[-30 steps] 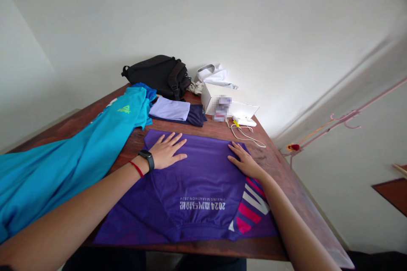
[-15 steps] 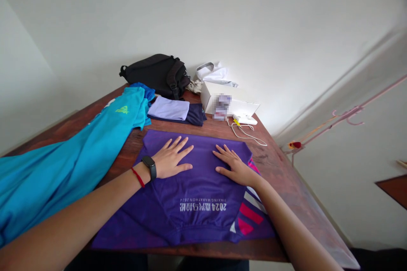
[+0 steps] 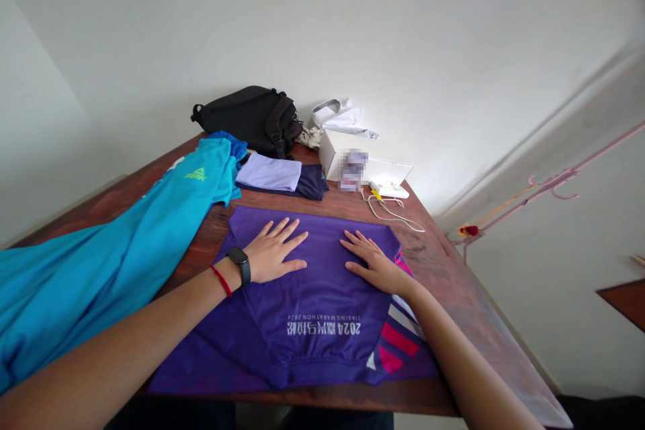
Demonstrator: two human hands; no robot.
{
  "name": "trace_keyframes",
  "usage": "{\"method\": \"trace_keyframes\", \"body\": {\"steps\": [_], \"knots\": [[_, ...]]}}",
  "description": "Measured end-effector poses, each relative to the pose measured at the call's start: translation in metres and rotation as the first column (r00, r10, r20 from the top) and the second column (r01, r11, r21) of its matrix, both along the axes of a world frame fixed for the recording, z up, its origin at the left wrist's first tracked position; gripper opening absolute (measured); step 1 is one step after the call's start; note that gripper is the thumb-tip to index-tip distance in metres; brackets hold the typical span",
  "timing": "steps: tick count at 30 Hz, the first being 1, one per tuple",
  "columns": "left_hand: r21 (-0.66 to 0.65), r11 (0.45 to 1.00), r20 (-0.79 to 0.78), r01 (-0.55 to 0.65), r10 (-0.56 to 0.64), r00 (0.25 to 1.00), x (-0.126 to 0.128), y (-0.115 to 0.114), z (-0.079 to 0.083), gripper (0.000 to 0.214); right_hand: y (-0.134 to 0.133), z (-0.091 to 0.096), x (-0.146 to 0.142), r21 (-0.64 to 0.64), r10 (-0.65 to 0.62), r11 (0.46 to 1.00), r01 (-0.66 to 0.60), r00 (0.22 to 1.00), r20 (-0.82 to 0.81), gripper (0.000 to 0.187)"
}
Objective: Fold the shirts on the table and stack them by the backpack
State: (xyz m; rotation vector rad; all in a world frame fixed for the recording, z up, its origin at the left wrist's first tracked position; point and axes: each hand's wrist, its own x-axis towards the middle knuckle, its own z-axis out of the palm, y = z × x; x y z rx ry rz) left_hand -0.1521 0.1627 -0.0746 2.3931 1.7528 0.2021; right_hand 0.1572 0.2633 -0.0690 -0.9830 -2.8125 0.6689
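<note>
A purple shirt with pink and white stripes on its right side lies spread on the wooden table, its printed lettering upside down to me and its collar toward the near edge. My left hand rests flat on the cloth, fingers spread, with a black band and a red cord at the wrist. On the right part of the same shirt, my right hand also lies flat, fingers stretched forward. Neither hand grips the fabric. Small wrinkles run between the hands and the lettering.
Along the left lies a turquoise garment. Beyond the shirt are folded lilac and navy clothes, a black backpack, a white box and a white cable. A pink rack pole slants at the right.
Almost nothing differs. Both hands stay flat on the purple shirt, and the whole view has shifted very slightly.
</note>
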Motion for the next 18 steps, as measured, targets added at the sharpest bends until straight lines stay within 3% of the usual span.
{"method": "trace_keyframes", "body": {"steps": [18], "knots": [[-0.009,1.0,-0.014,-0.002,0.002,1.0,0.0011,-0.0004,0.0029,0.076,0.0006,-0.0007,0.0007,0.0,0.003,1.0,-0.003,1.0,-0.008,0.061]]}}
